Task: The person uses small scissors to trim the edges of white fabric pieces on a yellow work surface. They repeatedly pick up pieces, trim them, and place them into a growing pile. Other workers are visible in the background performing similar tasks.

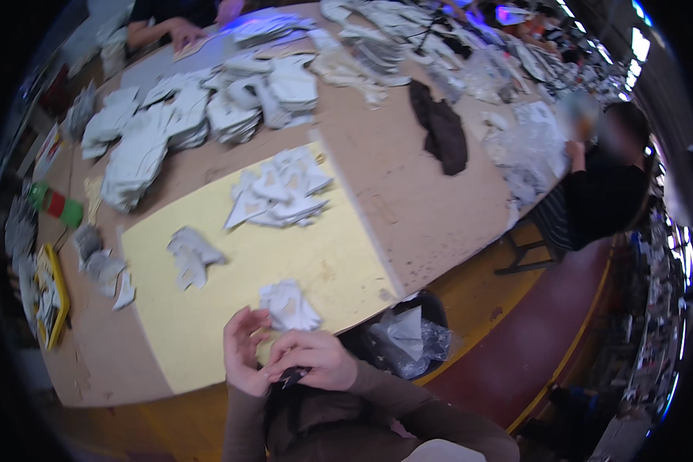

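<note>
Both hands are close together at the front edge of the table. My left hand (245, 350) has its fingers raised, curled and apart, with nothing visible between them. My right hand (317, 357) is closed, its fingertips meeting the base of my left hand. Under the right fingers shows a small black object (292, 376), mostly hidden, its kind unclear. Just beyond the hands lies a small pile of white cut fabric pieces (289, 305) on a yellow sheet (262, 262). Another loose white bunch (192, 256) and a larger heap (279, 189) lie farther off.
Stacks of white fabric pieces (142, 146) line the table's far left. A green bottle (57, 204) and yellow tray (51, 296) are at left. Dark cloth (440, 127) lies right of centre. A bin with plastic (408, 339) stands below the edge. Other people work around the table.
</note>
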Tool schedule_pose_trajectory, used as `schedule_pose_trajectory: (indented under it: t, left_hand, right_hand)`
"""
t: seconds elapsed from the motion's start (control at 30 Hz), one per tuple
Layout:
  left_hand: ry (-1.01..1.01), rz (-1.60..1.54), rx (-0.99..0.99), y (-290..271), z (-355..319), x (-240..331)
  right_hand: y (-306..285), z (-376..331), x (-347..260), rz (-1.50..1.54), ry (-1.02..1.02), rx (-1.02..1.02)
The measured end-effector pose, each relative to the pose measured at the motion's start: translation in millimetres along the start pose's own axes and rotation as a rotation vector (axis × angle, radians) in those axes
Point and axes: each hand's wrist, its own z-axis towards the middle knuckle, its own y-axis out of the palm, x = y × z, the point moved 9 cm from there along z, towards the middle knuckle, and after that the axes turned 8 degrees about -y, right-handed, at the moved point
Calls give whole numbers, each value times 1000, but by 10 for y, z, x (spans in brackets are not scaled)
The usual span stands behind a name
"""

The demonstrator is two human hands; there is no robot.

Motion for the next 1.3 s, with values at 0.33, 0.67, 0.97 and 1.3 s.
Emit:
schedule_pose_trajectory:
  t: [0.33,0.67,0.97,1.3]
  left_hand:
    - [68,32,-157,161,0,180]
    - [222,608,-4,254,299,176]
    - [184,710,-9,281,334,116]
    - [28,606,-21,161,250,184]
  right_hand:
    - [-590,-93,-57,-186,36,208]
    - [-1909,-1742,-459,-814,463,809]
    - [-1704,-4144,996,-856,1009,1114]
    - [-1105,-5375,1897,132,1274,1745]
